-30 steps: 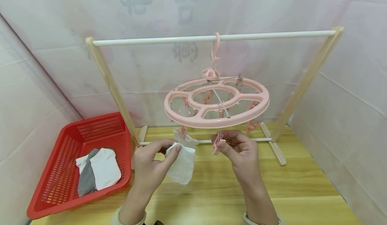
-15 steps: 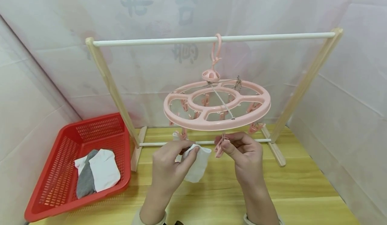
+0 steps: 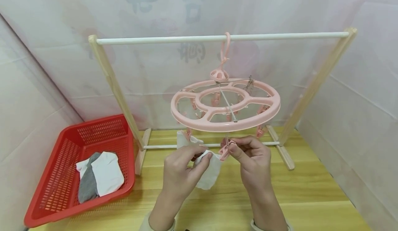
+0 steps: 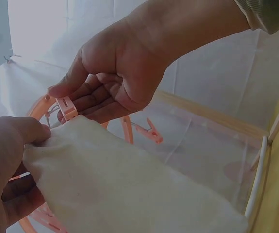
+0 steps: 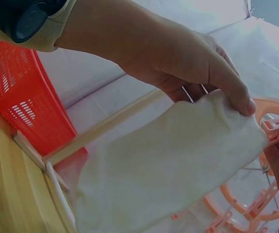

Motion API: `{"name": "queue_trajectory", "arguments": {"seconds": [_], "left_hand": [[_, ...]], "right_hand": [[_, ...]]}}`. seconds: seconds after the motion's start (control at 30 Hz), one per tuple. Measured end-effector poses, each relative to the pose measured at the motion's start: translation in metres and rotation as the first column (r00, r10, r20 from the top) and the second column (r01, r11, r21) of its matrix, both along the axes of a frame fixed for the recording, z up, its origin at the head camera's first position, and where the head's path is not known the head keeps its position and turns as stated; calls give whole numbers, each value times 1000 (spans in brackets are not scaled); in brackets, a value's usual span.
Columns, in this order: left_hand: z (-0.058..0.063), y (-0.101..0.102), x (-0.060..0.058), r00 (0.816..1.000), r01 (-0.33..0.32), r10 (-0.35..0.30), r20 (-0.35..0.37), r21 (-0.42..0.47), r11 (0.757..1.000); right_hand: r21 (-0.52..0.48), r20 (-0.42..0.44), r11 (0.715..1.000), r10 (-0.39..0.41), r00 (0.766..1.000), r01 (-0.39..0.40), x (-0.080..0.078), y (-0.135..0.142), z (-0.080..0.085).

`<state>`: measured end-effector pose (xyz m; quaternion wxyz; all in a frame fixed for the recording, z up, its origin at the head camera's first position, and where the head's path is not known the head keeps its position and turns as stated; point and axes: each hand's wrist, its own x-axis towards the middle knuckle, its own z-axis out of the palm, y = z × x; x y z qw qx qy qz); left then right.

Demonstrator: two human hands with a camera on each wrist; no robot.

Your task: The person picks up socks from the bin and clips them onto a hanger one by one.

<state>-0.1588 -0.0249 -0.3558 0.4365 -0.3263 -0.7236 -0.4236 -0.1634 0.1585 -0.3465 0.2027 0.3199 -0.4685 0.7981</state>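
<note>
My left hand [image 3: 185, 167] pinches a white sock [image 3: 209, 175] by its top edge between thumb and fingers, and the sock hangs down. Facing it, my right hand [image 3: 253, 158] pinches a pink clothespin [image 3: 226, 151] hanging from the round pink drying hanger [image 3: 205, 124]. In the right wrist view, the clothespin [image 5: 277, 128] meets the upper corner of the sock [image 5: 178, 150]. Whether its jaws are around the cloth I cannot tell. Behind my left hand, another white sock [image 3: 183, 139] hangs from a clothespin of the hanger.
The hanger hooks over the white bar [image 3: 155, 40] of a wooden stand [image 3: 109, 75]. More clothespins dangle beneath its ring. At the left, a red basket [image 3: 46, 193] holds white socks [image 3: 109, 174] and a grey one [image 3: 88, 186]. A lower bar [image 3: 161, 147] runs behind my hands.
My left hand has moved right with the white sock, bringing its edge up to the clothespin. My right hand keeps its pinch on the clothespin and has shifted slightly right.
</note>
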Motion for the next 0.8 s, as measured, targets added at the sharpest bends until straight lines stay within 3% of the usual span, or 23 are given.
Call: {"name": "queue_trajectory", "arguments": {"seconds": [0.33, 0.53, 0.8], "left_hand": [[1, 5, 0, 999, 54, -53, -11, 25, 998], [1, 5, 1, 997, 83, -83, -1, 54, 995], [0, 9, 3, 991, 130, -131, 11, 92, 987]], "right_hand": [[9, 18, 1000, -1, 1000, 1, 2, -1, -2], [60, 87, 997, -59, 995, 54, 4, -2, -2], [69, 59, 997, -27, 998, 23, 4, -2, -1]]}}
